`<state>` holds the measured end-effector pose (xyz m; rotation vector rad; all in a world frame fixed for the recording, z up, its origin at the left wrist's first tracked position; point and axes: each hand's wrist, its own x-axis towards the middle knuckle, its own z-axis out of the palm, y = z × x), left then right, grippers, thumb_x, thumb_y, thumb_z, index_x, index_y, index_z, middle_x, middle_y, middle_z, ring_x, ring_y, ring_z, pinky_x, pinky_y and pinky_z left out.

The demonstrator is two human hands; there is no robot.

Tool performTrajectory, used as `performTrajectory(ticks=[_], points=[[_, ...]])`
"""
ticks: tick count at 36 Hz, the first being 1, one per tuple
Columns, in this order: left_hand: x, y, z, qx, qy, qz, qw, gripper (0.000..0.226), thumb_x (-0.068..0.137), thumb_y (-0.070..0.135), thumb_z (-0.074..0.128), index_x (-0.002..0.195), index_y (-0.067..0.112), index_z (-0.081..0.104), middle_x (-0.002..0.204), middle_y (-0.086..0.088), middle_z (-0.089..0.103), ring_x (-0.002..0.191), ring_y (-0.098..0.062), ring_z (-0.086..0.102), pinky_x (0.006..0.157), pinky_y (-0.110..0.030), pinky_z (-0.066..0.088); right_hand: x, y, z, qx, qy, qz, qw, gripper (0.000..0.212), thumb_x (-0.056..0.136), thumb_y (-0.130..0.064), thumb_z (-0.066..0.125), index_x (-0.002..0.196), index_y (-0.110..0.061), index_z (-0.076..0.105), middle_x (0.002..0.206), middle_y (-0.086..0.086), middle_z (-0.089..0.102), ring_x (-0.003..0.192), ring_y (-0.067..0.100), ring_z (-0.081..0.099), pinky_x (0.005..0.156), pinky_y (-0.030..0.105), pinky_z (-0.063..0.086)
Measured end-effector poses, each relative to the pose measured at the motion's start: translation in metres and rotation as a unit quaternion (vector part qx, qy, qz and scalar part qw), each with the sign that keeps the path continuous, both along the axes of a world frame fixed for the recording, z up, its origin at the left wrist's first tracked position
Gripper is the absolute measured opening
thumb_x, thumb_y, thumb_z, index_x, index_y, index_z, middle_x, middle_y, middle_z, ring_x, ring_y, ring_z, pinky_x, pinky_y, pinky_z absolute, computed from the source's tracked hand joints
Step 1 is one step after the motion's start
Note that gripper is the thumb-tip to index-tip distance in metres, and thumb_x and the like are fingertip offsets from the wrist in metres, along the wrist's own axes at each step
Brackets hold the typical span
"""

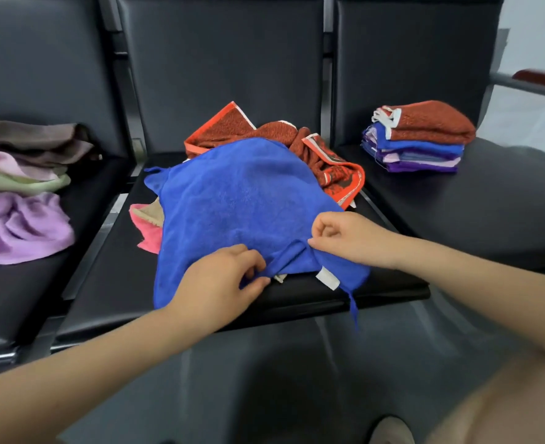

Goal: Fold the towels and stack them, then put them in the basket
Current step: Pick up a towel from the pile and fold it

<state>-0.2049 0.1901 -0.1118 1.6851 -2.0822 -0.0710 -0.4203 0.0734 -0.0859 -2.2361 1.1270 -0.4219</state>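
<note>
A blue towel (239, 200) lies spread over a heap of loose towels on the middle black seat (111, 270). My left hand (223, 283) pinches its near edge, and my right hand (348, 237) pinches a bunched fold of the same edge just to the right. A white label (327, 277) shows at the towel's near right corner. Red-orange towels (328, 161) and a pink one (147, 229) stick out from under it. A stack of folded towels (418, 139), rust-red on top, blue and purple below, sits on the right seat. No basket is in view.
Loose lilac, pink, green and brown towels (21, 193) are piled on the left seat. Black seat backs (220, 65) rise behind all three seats. A metal armrest with a dark red pad (540, 80) is at the far right. Grey floor lies below.
</note>
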Motion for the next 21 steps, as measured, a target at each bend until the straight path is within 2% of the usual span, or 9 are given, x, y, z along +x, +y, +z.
performTrajectory(ticks=[2, 5, 8, 10, 13, 15, 17, 19, 21], points=[[0.000, -0.004, 0.000, 0.008, 0.029, -0.011, 0.999, 0.015, 0.089, 0.036, 0.061, 0.080, 0.035, 0.049, 0.073, 0.013, 0.051, 0.069, -0.002, 0.048, 0.066, -0.027, 0.044, 0.001, 0.003, 0.002, -0.075, 0.073, 0.033, 0.994, 0.011, 0.088, -0.015, 0.061, 0.084, -0.023, 0.054, 0.075, -0.008, 0.060, 0.063, 0.004, 0.050, 0.070, 0.034, 0.048], [0.000, -0.007, 0.003, 0.036, 0.110, -0.025, 0.993, 0.015, 0.092, 0.031, 0.059, 0.078, 0.026, 0.055, 0.070, 0.011, 0.056, 0.070, -0.006, 0.052, 0.064, -0.021, 0.041, 0.004, 0.010, 0.004, -0.184, 0.081, 0.087, 0.976, 0.007, 0.091, -0.023, 0.055, 0.093, -0.025, 0.061, 0.087, -0.010, 0.055, 0.077, 0.003, 0.049, 0.076, 0.034, 0.046], [0.000, -0.009, 0.007, 0.052, 0.206, -0.034, 0.976, 0.018, 0.094, 0.025, 0.057, 0.077, 0.024, 0.058, 0.068, 0.015, 0.059, 0.066, -0.004, 0.053, 0.064, -0.015, 0.040, 0.010, 0.020, 0.006, -0.204, 0.081, 0.104, 0.970, 0.042, 0.090, -0.055, 0.034, 0.097, -0.029, 0.066, 0.090, -0.011, 0.059, 0.088, 0.003, 0.052, 0.077, 0.033, 0.047], [0.002, -0.011, 0.010, 0.065, 0.241, -0.034, 0.968, 0.016, 0.095, 0.023, 0.056, 0.080, 0.020, 0.060, 0.070, 0.011, 0.060, 0.066, -0.003, 0.051, 0.065, -0.015, 0.040, 0.011, 0.025, 0.004, -0.205, 0.116, 0.106, 0.966, 0.048, 0.086, -0.067, 0.036, 0.103, -0.032, 0.063, 0.096, -0.011, 0.060, 0.093, 0.005, 0.054, 0.077, 0.031, 0.047], [0.006, -0.013, 0.014, 0.101, 0.278, -0.039, 0.954, 0.015, 0.097, 0.020, 0.052, 0.086, 0.016, 0.062, 0.071, 0.010, 0.059, 0.069, -0.002, 0.050, 0.070, -0.016, 0.041, 0.014, 0.028, 0.001, -0.247, 0.163, 0.119, 0.948, 0.030, 0.093, -0.050, 0.051, 0.104, -0.024, 0.061, 0.097, -0.010, 0.057, 0.094, 0.010, 0.050, 0.074, 0.028, 0.042], [0.007, -0.014, 0.018, 0.106, 0.295, -0.033, 0.949, 0.017, 0.098, 0.018, 0.050, 0.087, 0.014, 0.061, 0.073, 0.012, 0.058, 0.071, -0.001, 0.050, 0.072, -0.014, 0.041, 0.015, 0.027, 0.002, -0.249, 0.160, 0.106, 0.949, 0.018, 0.097, -0.035, 0.051, 0.093, -0.018, 0.057, 0.083, -0.009, 0.051, 0.086, 0.013, 0.048, 0.069, 0.030, 0.037], [0.008, -0.016, 0.022, 0.088, 0.297, -0.022, 0.951, 0.019, 0.099, 0.017, 0.048, 0.085, 0.016, 0.061, 0.073, 0.017, 0.058, 0.072, 0.002, 0.050, 0.074, -0.010, 0.039, 0.014, 0.025, 0.006, -0.233, 0.157, 0.088, 0.956, 0.017, 0.098, -0.026, 0.049, 0.083, -0.017, 0.050, 0.071, -0.010, 0.045, 0.077, 0.015, 0.045, 0.067, 0.033, 0.035], [0.012, -0.017, 0.027, 0.060, 0.269, -0.018, 0.961, 0.021, 0.099, 0.020, 0.049, 0.080, 0.019, 0.060, 0.072, 0.019, 0.057, 0.071, 0.003, 0.050, 0.072, -0.009, 0.039, 0.010, 0.021, 0.012, -0.230, 0.149, 0.083, 0.958, 0.016, 0.099, -0.022, 0.047, 0.090, -0.014, 0.057, 0.080, -0.009, 0.055, 0.083, 0.018, 0.051, 0.073, 0.036, 0.040], [0.019, -0.017, 0.032, 0.019, 0.191, -0.037, 0.981, 0.023, 0.097, 0.033, 0.051, 0.077, 0.026, 0.059, 0.072, 0.017, 0.060, 0.071, -0.002, 0.054, 0.070, -0.014, 0.041, 0.004, 0.017, 0.019, -0.208, 0.129, 0.086, 0.966, 0.020, 0.100, -0.018, 0.047, 0.106, -0.011, 0.065, 0.094, -0.005, 0.064, 0.088, 0.014, 0.053, 0.079, 0.033, 0.040]])
